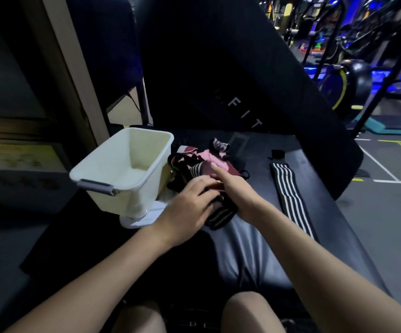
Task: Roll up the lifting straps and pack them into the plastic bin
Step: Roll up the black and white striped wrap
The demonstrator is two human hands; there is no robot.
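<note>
Striped strap (221, 213) gripped under left hand (190, 200) fingers, right hand (233, 186) pinching it beside bin (98, 174)

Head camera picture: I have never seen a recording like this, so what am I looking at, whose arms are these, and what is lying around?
There is no machine here. A person wears one camera on the head, so you look down along their own bare arms. They sit at a black padded bench in a gym. The left hand and right hand together hold a black strap with white stripes, apparently rolling it. Behind it lies a pile of pink and dark straps. Another striped strap lies flat to the right. The white plastic bin on the left looks empty.
</note>
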